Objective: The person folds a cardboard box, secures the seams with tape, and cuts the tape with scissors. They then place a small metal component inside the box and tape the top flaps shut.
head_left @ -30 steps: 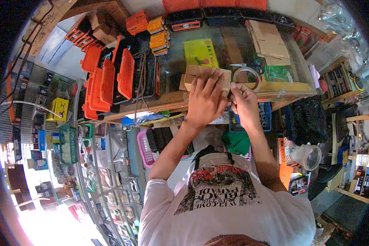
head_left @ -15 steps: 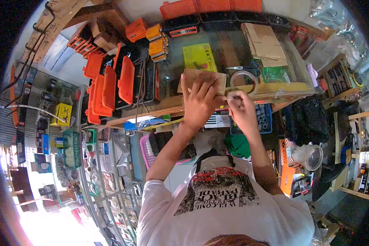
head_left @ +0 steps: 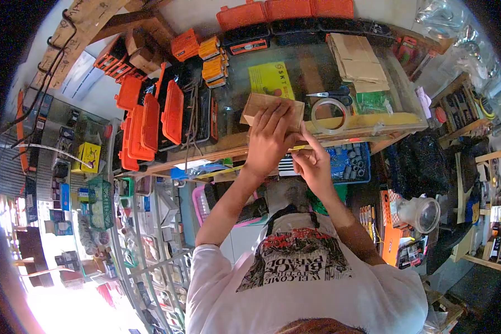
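A small brown cardboard box [head_left: 258,104] is tilted at the front edge of the glass-topped counter. My left hand [head_left: 268,139] lies across the box's near side, its fingers curled over the cardboard and gripping it. At the right end of the box, my right hand [head_left: 314,165] touches the edge with its stretched index finger; the other fingers are loosely bent and hold nothing I can see. A roll of clear tape [head_left: 345,118] lies flat on the counter just right of the box. Behind the roll rest dark-handled scissors [head_left: 341,97].
A yellow packet [head_left: 268,79] lies behind the box, with folded cardboard [head_left: 357,61] to the right. Orange cases [head_left: 172,111] stand at left, near small orange boxes [head_left: 213,68]. Below the counter is a blue basket of grey fittings [head_left: 352,162].
The box has tilted up under my left hand. My right hand has gone from a pinch at the counter edge to a stretched index finger against the box, slightly lower and left.
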Demonstrator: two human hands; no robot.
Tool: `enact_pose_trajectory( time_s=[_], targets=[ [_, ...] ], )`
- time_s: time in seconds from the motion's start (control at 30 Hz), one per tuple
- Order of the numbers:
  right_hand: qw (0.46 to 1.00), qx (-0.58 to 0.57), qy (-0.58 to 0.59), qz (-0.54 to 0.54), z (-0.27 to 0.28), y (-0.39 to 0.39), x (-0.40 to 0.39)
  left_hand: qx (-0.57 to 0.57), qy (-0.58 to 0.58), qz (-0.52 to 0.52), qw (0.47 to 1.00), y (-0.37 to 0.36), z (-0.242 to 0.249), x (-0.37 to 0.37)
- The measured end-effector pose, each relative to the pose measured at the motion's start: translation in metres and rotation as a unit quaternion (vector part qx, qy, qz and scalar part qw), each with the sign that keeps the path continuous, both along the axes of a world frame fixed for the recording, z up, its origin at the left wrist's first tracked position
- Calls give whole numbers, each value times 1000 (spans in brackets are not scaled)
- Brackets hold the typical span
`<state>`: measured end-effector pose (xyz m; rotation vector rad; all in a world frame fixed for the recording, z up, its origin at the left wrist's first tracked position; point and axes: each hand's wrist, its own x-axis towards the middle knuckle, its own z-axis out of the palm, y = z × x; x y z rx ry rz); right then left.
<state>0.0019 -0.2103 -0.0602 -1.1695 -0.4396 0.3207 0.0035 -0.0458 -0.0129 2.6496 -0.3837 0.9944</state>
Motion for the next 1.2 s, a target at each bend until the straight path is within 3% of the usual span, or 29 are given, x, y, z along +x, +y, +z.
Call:
enact_pose_trajectory(
  time_s=[0.27,0.77,0.87,0.97,1.07,1.1,1.2],
  targets=[
    [997,-76,0,-8,12,-24,6,38,16,10,999,7,22,-7],
    [975,-170,-142,-25,22,-30,19,58,17,20,998,6,20,1],
    [985,-124,-118,-15,24,-26,15,47,19,39,998,2,14,4],
    [998,-7,-52,21,15,-13,19,52,8,63,997,-9,17,6],
    [998,-39,-48,17,16,-11,21,62,18,76,995,-18,21,6],
    [986,-124,-110,-29,10,-13,21,66,23,78,994,-19,22,7],
    [980,-174,-100,3,0,-32,23,101,41,43,993,-10,36,3]
  ],
)
